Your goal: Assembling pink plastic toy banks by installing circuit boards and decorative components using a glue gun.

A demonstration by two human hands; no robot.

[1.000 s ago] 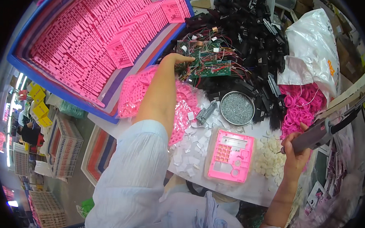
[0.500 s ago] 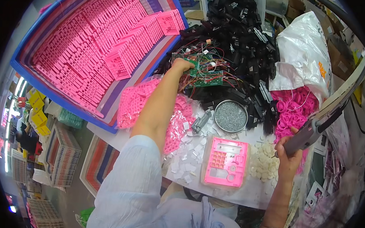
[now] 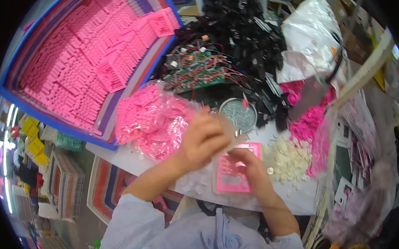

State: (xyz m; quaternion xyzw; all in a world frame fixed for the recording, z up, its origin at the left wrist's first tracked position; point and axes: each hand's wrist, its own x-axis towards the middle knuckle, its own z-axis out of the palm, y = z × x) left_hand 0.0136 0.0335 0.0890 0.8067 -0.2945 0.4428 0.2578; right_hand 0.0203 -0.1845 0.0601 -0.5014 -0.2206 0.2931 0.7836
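With both forearms angled inward over a white table (image 3: 259, 203), I hold my left hand (image 3: 203, 140) raised with fingers curled, and my right hand (image 3: 253, 169) lower, fingers bent above the pink casing (image 3: 233, 185), which lies flat. Blur makes it hard to judge; I cannot tell whether either hand grasps anything. The table's front edge runs just below the casing; a round dish (image 3: 255, 116) sits just beyond, cream discs (image 3: 292, 158) at right.

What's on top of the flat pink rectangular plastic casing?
The right hand is over part of the pink casing, contact unclear; the casing's lower edge shows. Whatever lies beneath the hand is hidden.
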